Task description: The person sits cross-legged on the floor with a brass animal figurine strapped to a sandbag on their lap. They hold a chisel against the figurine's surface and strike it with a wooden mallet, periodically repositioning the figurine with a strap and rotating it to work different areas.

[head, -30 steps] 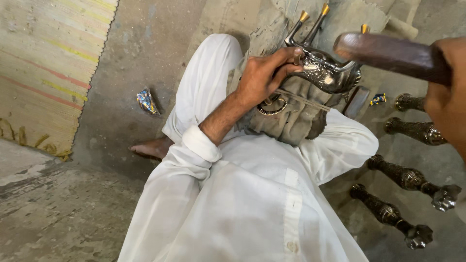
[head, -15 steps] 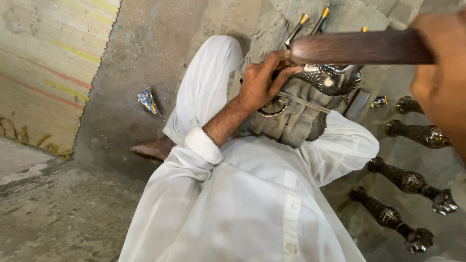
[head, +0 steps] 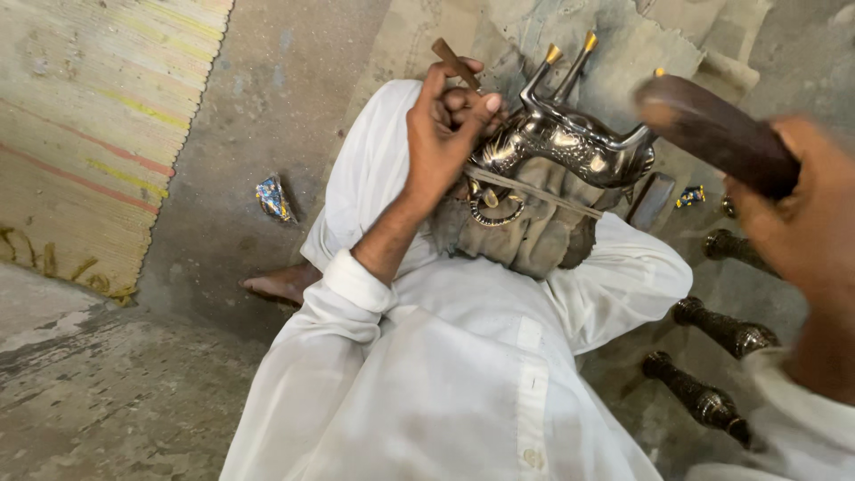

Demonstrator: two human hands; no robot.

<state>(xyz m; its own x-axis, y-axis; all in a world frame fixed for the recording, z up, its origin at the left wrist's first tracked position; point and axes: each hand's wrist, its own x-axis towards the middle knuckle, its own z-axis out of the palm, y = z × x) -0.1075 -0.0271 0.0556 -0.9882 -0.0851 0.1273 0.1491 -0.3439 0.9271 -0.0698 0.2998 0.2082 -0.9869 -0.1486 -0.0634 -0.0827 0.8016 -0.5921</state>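
I see my left hand [head: 441, 134] gripping a thin rod [head: 454, 62] against the metal animal figure [head: 570, 142], while my right hand [head: 802, 214] grips a wooden mallet [head: 712, 134].

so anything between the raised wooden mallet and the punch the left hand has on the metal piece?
Nothing visible. The right hand holds the wooden mallet up, apart from the punch that the left hand presses on the metal animal figure; open air between.
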